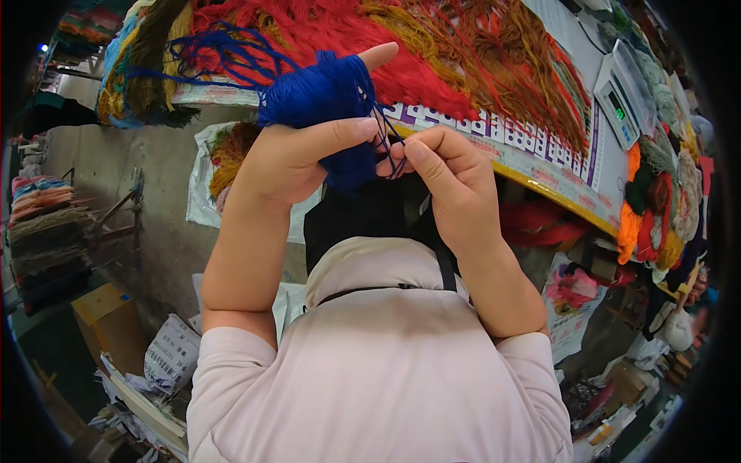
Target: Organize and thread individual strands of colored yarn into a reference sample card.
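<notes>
Near eleven o'clock, a blue skein (312, 96) is held.
It is clasped in the left hand (297, 152); toward its four o'clock, strands (396, 158) are pinched by the right hand (455, 174). Toward two o'clock, red yarn (417, 69) is spread.

Grey flr (166, 166) mid-L; yellow-edged table (540, 187) from top ctr to R side; cardbd box (108, 318) lower L; small bright light (43, 48) upper L.

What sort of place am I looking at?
Probably a yarn workshop: blue yarn is in the left hand, loose red yarn spreads across the worktable, and a digital scale sits toward the table's right side.
</notes>
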Available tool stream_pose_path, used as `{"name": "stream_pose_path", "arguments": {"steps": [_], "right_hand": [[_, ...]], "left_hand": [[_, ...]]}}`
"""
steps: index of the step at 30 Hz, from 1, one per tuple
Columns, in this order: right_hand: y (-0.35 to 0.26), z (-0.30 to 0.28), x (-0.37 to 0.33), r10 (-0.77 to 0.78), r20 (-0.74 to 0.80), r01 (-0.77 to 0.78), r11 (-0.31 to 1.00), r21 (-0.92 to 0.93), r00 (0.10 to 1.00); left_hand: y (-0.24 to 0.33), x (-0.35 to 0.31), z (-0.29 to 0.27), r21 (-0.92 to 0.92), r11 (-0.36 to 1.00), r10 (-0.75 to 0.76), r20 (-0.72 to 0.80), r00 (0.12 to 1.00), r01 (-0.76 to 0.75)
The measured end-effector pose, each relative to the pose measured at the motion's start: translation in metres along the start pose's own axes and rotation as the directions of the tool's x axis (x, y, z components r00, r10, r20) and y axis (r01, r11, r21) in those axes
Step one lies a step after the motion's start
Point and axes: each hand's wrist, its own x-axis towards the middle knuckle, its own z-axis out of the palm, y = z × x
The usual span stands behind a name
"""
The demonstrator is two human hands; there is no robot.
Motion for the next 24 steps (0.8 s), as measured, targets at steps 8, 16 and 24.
{"name": "stream_pose_path", "arguments": {"steps": [8,16,24], "right_hand": [[-0.005,-0.006,0.003,0.029,0.008,-0.029,0.999,0.014,1.0],[-0.009,-0.011,0.001,0.028,0.0,-0.028,0.999,0.034,1.0],[-0.016,-0.006,0.001,0.091,-0.04,-0.09,0.996,0.018,0.995]], "left_hand": [[0.002,0.007,-0.001,-0.001,0.999,-0.045,0.016,0.999,0.045],[-0.002,0.01,0.006,-0.039,0.998,-0.051,-0.058,0.997,0.049],[-0.002,0.01,0.013,-0.046,0.998,-0.044,-0.023,0.999,0.043]]}}
